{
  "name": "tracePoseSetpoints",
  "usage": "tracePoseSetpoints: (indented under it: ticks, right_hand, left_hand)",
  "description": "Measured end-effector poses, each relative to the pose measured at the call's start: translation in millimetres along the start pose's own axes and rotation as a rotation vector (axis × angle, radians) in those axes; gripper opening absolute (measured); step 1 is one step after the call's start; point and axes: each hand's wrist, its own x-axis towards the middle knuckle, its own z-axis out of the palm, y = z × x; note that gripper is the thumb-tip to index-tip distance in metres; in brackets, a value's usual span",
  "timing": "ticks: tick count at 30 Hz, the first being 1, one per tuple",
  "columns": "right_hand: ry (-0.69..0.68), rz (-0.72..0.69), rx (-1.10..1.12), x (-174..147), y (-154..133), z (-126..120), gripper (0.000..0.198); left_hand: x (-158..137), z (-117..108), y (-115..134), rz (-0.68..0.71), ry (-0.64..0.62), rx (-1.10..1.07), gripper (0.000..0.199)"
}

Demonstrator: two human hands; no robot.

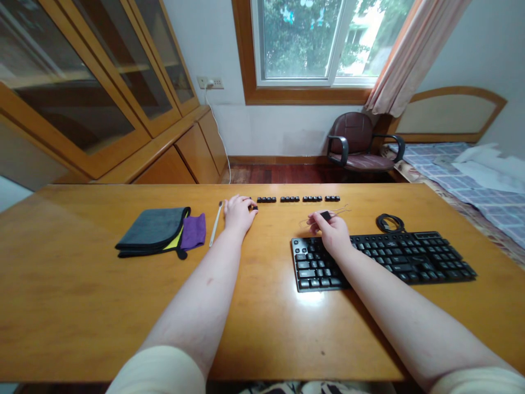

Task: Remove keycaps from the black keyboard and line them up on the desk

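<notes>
Left hand (pixel 238 212), eleven o'clock from desk (pixel 262 328) centre, pinches a seeming dark keycap (pixel 255 208) | right hand (pixel 333 232), one o'clock, grips wire puller (pixel 325 216) | keyboard (pixel 400 257), three o'clock | I'd hold the puller level, clear of the keyboard.

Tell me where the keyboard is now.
In the head view, the keyboard lies on the right of the table, partly hidden by the right forearm, with the coiled cable beyond it.
</notes>
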Motion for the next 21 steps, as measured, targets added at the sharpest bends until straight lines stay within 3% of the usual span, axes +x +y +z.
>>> tracePoseSetpoints:
  ticks: [21]
  right_hand:
    - [0.0,-0.017,-0.108,-1.4,-3.5,-0.6,0.035]
  left_hand:
    - [4.1,3.8,-2.7,0.0,-0.014,-0.051,0.02]
